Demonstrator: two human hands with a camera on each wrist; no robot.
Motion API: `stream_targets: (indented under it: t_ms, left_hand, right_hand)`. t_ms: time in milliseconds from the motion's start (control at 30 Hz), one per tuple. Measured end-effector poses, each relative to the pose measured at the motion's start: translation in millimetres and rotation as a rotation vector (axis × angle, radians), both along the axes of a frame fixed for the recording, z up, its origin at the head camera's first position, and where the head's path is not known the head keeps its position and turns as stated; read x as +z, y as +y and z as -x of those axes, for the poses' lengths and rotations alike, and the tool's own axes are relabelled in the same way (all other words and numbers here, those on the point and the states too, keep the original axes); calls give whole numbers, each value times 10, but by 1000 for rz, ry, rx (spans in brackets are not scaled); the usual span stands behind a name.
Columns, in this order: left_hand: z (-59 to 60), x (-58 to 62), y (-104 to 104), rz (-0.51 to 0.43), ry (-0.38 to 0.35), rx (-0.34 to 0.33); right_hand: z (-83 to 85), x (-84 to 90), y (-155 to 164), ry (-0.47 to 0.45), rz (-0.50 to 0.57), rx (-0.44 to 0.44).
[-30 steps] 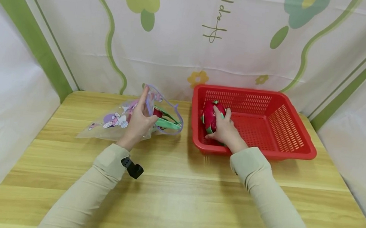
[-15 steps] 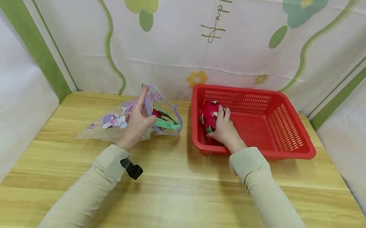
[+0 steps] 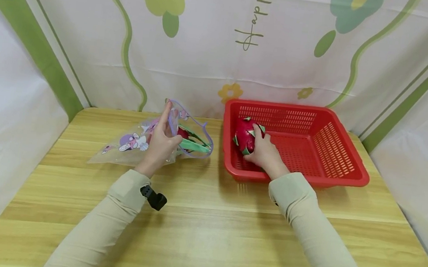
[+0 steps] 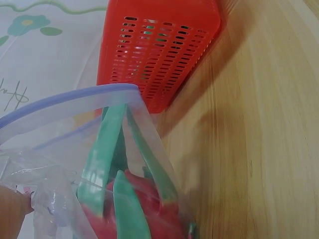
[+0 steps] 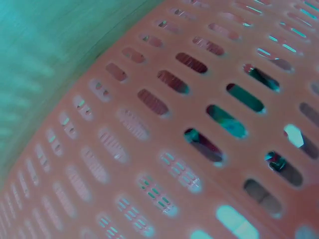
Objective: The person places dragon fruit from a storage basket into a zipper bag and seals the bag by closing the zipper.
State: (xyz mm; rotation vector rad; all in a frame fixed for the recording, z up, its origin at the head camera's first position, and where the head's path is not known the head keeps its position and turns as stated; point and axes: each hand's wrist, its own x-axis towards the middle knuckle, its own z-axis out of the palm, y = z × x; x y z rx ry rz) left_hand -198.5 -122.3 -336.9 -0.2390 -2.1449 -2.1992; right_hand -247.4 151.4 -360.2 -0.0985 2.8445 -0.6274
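In the head view my left hand holds the mouth of a clear zip bag with a purple rim and cartoon print. A dragon fruit with long green leaves lies inside it, leaves toward the opening. Crumpled plastic lies by a fingertip in the left wrist view. My right hand reaches into the red basket and grips another dragon fruit, red with green-tipped scales, at the basket's left end. The right wrist view shows mostly the basket's slotted wall, hiding the hand.
The basket stands just right of the bag on the wooden table, close to the back curtain. White curtains also hang at both sides. A black strap device sits on the left wrist.
My right fingers have shifted over the dragon fruit, which has turned slightly in the basket. The left hand and the bag have stayed nearly still.
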Motion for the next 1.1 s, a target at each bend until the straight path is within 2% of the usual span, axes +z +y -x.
stream_targets:
  t_ms: [300, 667, 1100]
  left_hand:
    - [-3, 2, -11, -3, -1, -2]
    - [-4, 1, -19, 25, -11, 13]
    - [8, -2, -18, 0, -3, 12]
  right_hand:
    - [1, 9, -3, 128, 8, -5]
    - [13, -6, -2, 156, -1, 6]
    - [2, -2, 3, 188, 11, 7]
